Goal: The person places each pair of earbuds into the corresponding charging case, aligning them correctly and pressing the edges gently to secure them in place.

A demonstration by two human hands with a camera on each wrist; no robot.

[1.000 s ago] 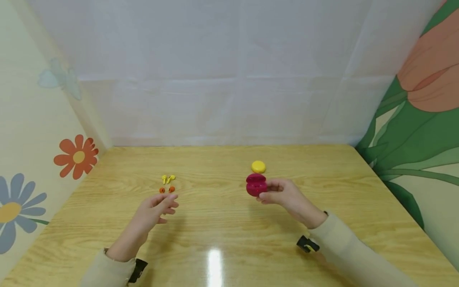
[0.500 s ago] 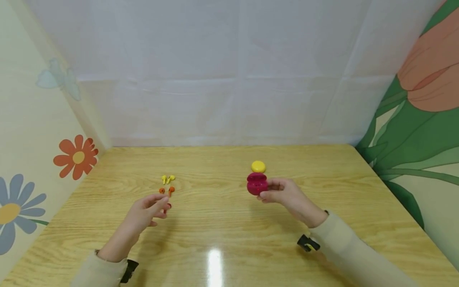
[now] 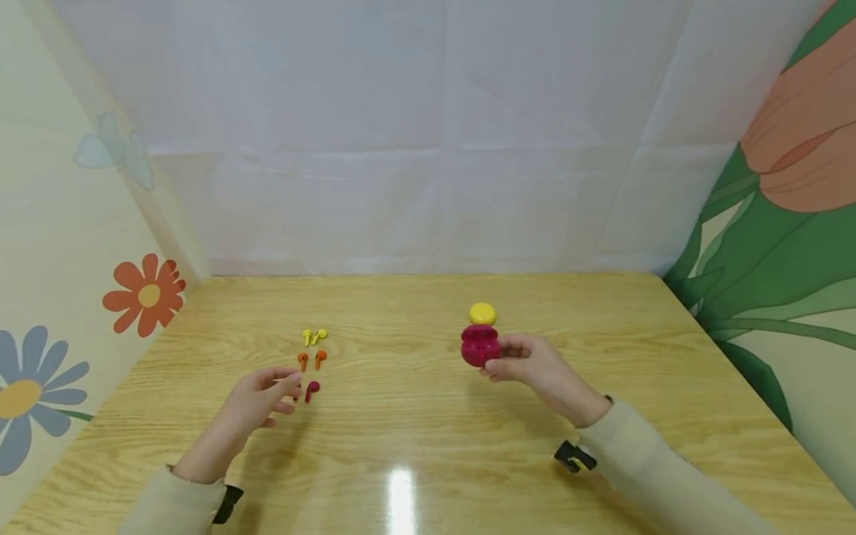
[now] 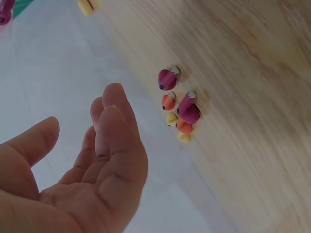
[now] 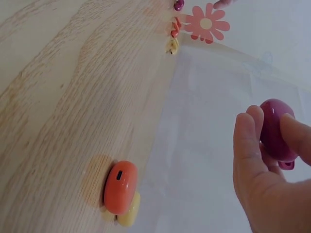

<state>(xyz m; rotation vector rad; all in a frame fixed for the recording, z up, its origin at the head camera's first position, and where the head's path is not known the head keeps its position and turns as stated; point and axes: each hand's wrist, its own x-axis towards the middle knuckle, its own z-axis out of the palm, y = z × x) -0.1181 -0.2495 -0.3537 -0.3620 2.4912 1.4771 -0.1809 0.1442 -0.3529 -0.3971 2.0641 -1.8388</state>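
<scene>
**Left hand loose beside the earbuds, right hand gripping the raised case**

Nearest you, your left hand (image 3: 257,401) is relaxed and holds nothing — in the left wrist view its thumb and fingers stand apart. It is near the magenta earbuds (image 4: 188,109), a pair lying on the wood-grain table (image 3: 401,416); from the head view, your fingertips partly hide one of them. Lift straight up from there, since a sideways sweep could scatter the pair.

Your right hand (image 3: 535,364) pinches the magenta case (image 3: 480,352) by its side, seemingly above the table, lid raised. Keep that pinch light but steady — so rounded and glossy a shell may slip if squeezed hard — and your thumb out of the lid's path. The inside is too small to read.

Farther off on the left are the orange earbuds (image 3: 320,357), then the yellow earbuds (image 3: 322,334). On the right, the orange case (image 5: 121,187) lies beside the yellow case (image 3: 482,313); mind both when lowering your hand. White cloth (image 3: 401,186) hangs behind.
</scene>
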